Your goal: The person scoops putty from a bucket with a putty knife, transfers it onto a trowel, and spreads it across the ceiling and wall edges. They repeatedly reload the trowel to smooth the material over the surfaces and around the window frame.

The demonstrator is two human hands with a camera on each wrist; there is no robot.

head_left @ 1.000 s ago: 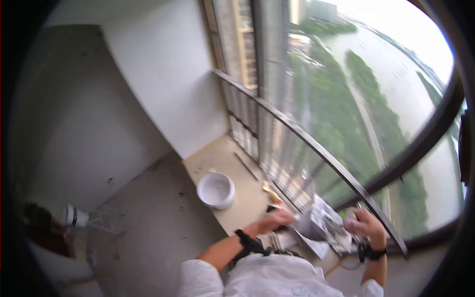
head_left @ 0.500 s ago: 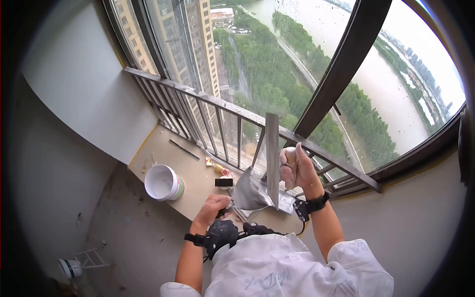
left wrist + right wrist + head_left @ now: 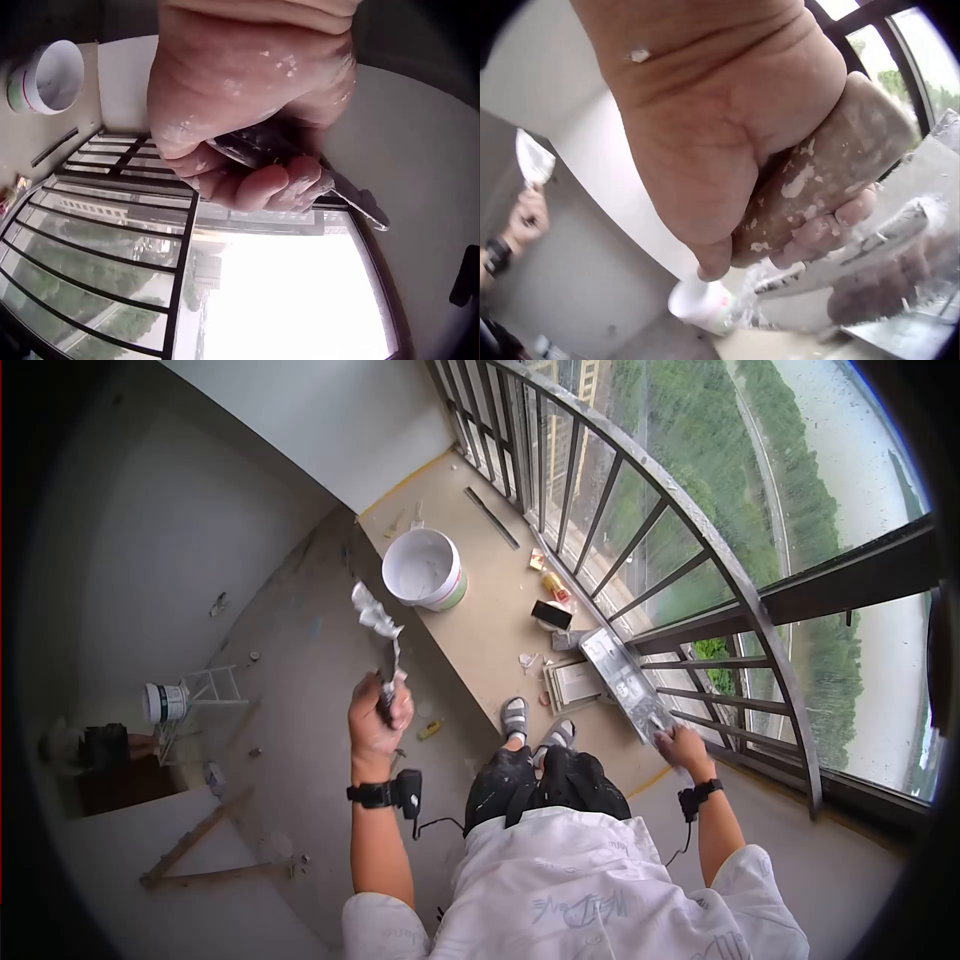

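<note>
My left hand (image 3: 380, 720) grips a putty knife (image 3: 388, 672) by its dark handle, its blade pointing up and coated with wet white putty (image 3: 372, 608). In the left wrist view the fingers curl round the handle (image 3: 251, 146), and white specks dot the skin. Over by the railing, my right hand (image 3: 686, 748) holds a plastering trowel (image 3: 622, 675) with a long, smeared metal plate. The right wrist view shows its worn wooden handle (image 3: 817, 180) in the grasp, flecked with dried putty. The two tools are well apart.
A white bucket (image 3: 452, 582) stands on the ledge (image 3: 470, 645), near a dark strip (image 3: 490, 518) and a phone (image 3: 552, 614). A curved metal railing (image 3: 700, 530) borders the window. Sandalled feet (image 3: 514, 718) rest on the ledge. Down left is a stepladder (image 3: 212, 685) with another bucket (image 3: 166, 702).
The left hand has moved left, away from the trowel, carrying putty on the knife. The trowel has gone from upright and edge-on to showing its long plate. The head view has turned.
</note>
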